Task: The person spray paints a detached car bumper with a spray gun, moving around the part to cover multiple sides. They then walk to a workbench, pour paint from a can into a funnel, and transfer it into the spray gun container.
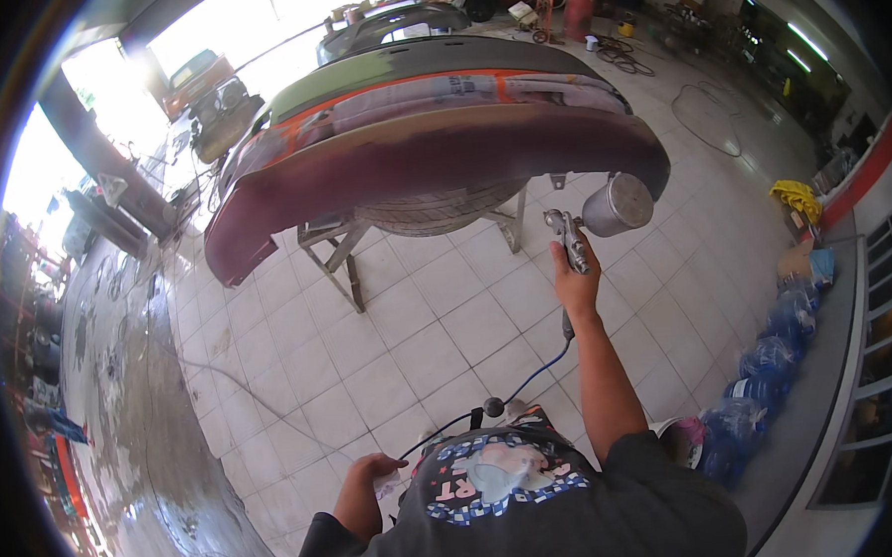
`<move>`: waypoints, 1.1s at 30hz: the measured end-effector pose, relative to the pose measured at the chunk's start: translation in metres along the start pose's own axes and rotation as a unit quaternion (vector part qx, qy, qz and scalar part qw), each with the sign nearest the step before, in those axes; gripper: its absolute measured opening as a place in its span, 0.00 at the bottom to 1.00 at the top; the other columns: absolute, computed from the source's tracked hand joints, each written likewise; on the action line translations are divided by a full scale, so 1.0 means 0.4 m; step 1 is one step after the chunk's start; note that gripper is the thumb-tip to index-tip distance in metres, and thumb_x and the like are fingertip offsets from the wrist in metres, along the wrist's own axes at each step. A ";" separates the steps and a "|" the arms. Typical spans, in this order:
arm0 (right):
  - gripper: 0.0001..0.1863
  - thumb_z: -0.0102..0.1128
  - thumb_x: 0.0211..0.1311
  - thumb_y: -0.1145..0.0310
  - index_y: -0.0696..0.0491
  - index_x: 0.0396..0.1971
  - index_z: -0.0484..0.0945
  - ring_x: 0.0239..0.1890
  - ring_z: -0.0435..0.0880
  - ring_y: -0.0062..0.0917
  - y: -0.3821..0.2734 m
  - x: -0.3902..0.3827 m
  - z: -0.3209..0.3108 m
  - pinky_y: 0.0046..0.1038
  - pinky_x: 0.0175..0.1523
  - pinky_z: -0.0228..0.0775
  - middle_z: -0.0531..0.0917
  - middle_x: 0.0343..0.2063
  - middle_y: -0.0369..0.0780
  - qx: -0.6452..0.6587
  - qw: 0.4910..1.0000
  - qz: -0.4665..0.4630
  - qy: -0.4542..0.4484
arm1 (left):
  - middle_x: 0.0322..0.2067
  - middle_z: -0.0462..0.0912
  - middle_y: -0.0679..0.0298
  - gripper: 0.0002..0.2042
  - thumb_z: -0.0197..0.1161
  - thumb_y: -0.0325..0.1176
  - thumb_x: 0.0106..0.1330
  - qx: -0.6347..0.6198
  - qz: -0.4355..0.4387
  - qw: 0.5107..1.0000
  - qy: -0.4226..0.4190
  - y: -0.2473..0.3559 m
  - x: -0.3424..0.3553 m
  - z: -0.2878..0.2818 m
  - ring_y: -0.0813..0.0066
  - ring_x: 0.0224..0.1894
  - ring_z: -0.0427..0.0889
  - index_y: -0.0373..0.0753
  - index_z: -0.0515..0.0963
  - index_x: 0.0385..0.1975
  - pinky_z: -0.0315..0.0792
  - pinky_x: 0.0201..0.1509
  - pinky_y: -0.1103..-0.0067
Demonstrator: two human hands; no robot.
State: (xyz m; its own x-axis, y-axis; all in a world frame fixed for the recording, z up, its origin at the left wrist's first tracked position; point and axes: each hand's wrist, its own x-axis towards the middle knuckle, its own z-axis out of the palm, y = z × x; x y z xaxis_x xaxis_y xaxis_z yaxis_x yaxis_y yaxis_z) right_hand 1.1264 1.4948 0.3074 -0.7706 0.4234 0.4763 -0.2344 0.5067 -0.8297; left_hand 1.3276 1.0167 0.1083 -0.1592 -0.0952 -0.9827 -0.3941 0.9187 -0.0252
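Closest to us, our left hand [375,471] is down by the dark shirt, next to a thin hose [544,367]; we can't tell if it grips anything. Farther out, our right hand [578,291] is wrapped around a silver spray gun [568,238]. Its round cup [617,206] sticks out to the right. We have the gun near the right end of a long, dark red bumper [441,154]. Under the bumper we see a tire [443,214] and a stand [352,283]. Behind it are paper strips [408,101] with orange edges, then a green and gray panel [436,60].
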 end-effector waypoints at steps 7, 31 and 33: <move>0.24 0.66 0.71 0.62 0.60 0.60 0.77 0.56 0.85 0.41 0.189 0.106 -0.192 0.35 0.60 0.74 0.85 0.52 0.51 -0.034 0.998 0.025 0.053 | 0.58 0.84 0.55 0.28 0.65 0.57 0.65 0.057 0.066 0.996 0.003 0.163 0.029 0.039 0.60 0.59 0.83 0.43 0.84 0.56 0.74 0.61 0.62; 0.13 0.64 0.73 0.61 0.53 0.48 0.77 0.23 0.74 0.16 0.352 0.151 -0.081 0.24 0.28 0.68 0.77 0.24 0.33 0.039 0.999 0.017 0.034 | 0.61 0.82 0.54 0.33 0.60 0.64 0.64 0.038 0.026 0.999 -0.025 0.145 0.065 0.110 0.55 0.63 0.80 0.43 0.83 0.58 0.73 0.65 0.61; 0.17 0.64 0.72 0.63 0.56 0.55 0.77 0.41 0.80 0.27 0.248 0.114 -0.025 0.29 0.47 0.72 0.82 0.39 0.40 0.063 0.998 0.027 -0.005 | 0.61 0.82 0.54 0.35 0.59 0.66 0.65 0.021 0.022 0.999 -0.013 0.139 0.056 0.096 0.55 0.64 0.79 0.43 0.83 0.58 0.72 0.65 0.61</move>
State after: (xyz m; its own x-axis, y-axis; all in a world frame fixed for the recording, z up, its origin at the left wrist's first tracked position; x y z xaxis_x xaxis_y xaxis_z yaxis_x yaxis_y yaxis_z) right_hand 1.0738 1.5720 0.2498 -0.7893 0.4403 0.4280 -0.2645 0.3853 -0.8841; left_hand 1.3371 1.0803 0.0778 -0.1516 -0.0441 -0.9875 -0.3489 0.9371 0.0117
